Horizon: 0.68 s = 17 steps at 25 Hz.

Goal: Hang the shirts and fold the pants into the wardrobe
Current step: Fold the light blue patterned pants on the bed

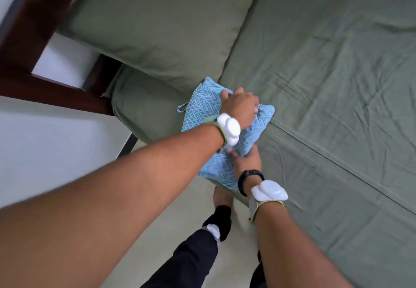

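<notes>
My left hand (242, 107) sat just above the middle of the frame, fingers curled tight into the far edge of the folded blue zigzag-print garment (200, 112); whether it was pants or a shirt I could not tell. My right hand (246, 160) was just below it, fingers pinched shut on the near fold of the same cloth. The garment lay at the left edge of the bed, on the green sheet (337, 85), its lower corner hanging past the mattress edge over the pale floor (180, 197). A green pillow (157, 28) filled the upper middle of the frame, its corner just beside the garment. The dark wooden bed frame (33, 40) ran through the upper left. White trackers were strapped to both my wrists, a black band beside the right one. My bare foot (221, 197) stood on the floor at lower centre.
</notes>
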Each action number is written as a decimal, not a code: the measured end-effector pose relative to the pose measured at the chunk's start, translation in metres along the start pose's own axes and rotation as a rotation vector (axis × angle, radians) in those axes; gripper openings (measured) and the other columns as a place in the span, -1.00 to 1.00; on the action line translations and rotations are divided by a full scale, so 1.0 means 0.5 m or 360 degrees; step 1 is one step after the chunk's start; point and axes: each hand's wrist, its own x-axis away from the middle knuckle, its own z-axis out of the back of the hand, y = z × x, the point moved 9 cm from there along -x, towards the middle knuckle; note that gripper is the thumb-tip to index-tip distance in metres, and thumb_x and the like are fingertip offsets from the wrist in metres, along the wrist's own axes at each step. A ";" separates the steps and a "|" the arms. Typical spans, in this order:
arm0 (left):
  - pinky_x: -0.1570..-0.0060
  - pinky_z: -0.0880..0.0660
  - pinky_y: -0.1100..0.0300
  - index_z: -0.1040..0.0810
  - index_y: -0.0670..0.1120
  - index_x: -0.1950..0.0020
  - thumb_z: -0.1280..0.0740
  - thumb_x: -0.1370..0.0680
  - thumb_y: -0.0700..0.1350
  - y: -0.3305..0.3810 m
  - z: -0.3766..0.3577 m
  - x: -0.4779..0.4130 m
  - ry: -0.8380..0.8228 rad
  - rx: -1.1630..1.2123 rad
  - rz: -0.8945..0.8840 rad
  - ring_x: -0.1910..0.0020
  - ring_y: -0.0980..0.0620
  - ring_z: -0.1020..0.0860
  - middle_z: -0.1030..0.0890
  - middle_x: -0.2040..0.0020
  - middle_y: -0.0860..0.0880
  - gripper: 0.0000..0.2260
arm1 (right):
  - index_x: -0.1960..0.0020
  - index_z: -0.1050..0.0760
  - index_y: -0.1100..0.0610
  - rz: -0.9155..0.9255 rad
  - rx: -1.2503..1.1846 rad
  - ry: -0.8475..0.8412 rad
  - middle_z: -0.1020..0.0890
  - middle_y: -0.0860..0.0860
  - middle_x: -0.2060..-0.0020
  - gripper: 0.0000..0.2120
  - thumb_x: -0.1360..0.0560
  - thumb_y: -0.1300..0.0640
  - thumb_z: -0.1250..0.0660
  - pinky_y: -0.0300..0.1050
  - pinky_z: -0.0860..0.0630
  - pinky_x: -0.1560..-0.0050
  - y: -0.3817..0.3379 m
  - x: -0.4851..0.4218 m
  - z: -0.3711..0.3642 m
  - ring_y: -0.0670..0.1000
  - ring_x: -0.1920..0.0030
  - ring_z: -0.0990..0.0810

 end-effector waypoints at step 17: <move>0.07 -0.51 0.03 -0.59 -0.09 -0.04 -0.23 -0.49 0.30 -0.166 -0.037 0.253 0.0046 0.1394 0.1289 -0.07 -0.20 -0.59 -0.62 -0.06 -0.10 -0.52 | 0.06 -0.60 0.07 0.0019 -0.0211 0.0072 -0.72 -0.02 0.17 -0.68 -0.18 0.21 -0.43 0.14 -0.64 -0.01 -0.100 0.042 0.090 0.06 0.12 -0.70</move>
